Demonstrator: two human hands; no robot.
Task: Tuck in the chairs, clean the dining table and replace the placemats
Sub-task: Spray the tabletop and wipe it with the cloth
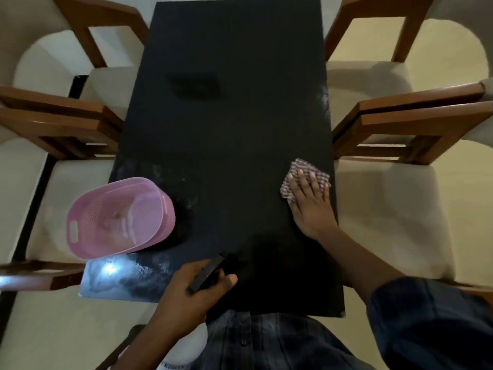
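The black dining table (226, 124) runs away from me, with pale smears near its left side and a bright glare on its near left corner (112, 273). My right hand (309, 201) lies flat, fingers spread, on a checked cloth (304, 169) pressed to the tabletop by the right edge. My left hand (192, 292) is at the near edge, closed around the black head of a spray bottle (205, 273). The bottle's white body (186, 348) shows below my wrist. Wooden chairs with cream seats stand on the left (53, 124) and on the right (416, 124).
A pink plastic basket (120, 217) sits on the table's left edge and partly overhangs it. A darker square patch (194, 85) shows on the far half of the tabletop. Two chairs flank each long side, close to the table edges.
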